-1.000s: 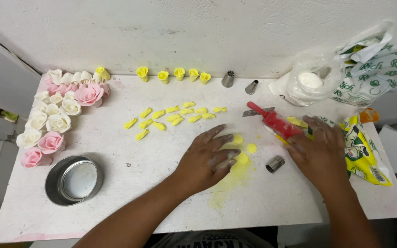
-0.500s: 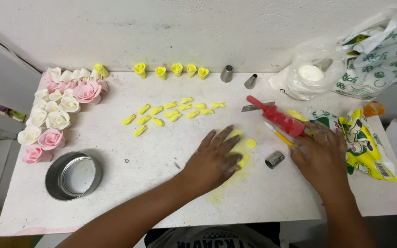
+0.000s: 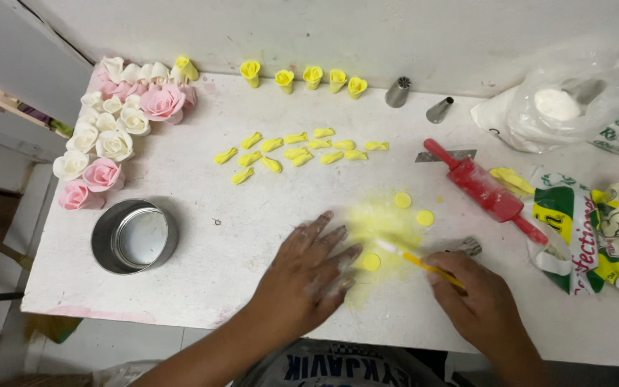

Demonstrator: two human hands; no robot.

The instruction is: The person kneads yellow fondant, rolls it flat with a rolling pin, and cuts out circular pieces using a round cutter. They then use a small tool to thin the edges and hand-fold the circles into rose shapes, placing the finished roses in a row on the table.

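The right hand (image 3: 483, 304) now grips a thin yellow stick tool (image 3: 418, 259), which it did not hold before. Its tip touches a small flat yellow paste circle (image 3: 371, 262) on the white table (image 3: 202, 244). The left hand (image 3: 308, 276) has slid left, lying flat with fingers spread, uncovering the circle.

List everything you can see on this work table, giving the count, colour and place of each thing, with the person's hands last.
Table: one, white, dusted yellow at centre.
Finished roses: a cluster, white and pink, far left.
Rose buds: five in a row, yellow, back edge; one more beside the cluster.
Petal pieces: about a dozen, yellow, centre.
Discs: three, yellow, near the hands.
Tin: one, metal, round, front left.
Piping nozzles: two, metal, back.
Rolling pin: one, red, right.
Bags: several, clear and printed, right.
Left hand: flat on table.
Right hand: holding a yellow-handled tool.
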